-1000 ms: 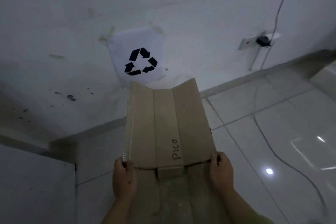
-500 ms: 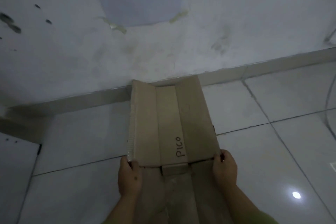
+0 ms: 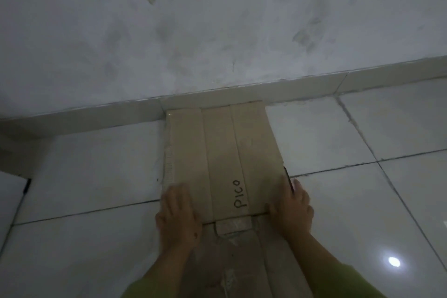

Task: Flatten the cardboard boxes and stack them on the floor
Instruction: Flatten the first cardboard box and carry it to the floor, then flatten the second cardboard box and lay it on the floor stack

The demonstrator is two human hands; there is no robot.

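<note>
Cardboard box [image 3: 222,159], flattened, lying on tiled floor [image 3: 96,201] against the baseboard.
We judge it light, stiff; left hand [image 3: 177,219] and right hand [image 3: 291,210] press open-palmed at its side edges.

Two bare forearms; yellow-green short sleeves [image 3: 343,280] at the lower edge

place: perhaps a home room | tiled floor [image 3: 362,213] | stained wall [image 3: 217,43]

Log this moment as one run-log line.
flattened cardboard box on floor by wall | left hand flat on it | right hand at right edge
</note>
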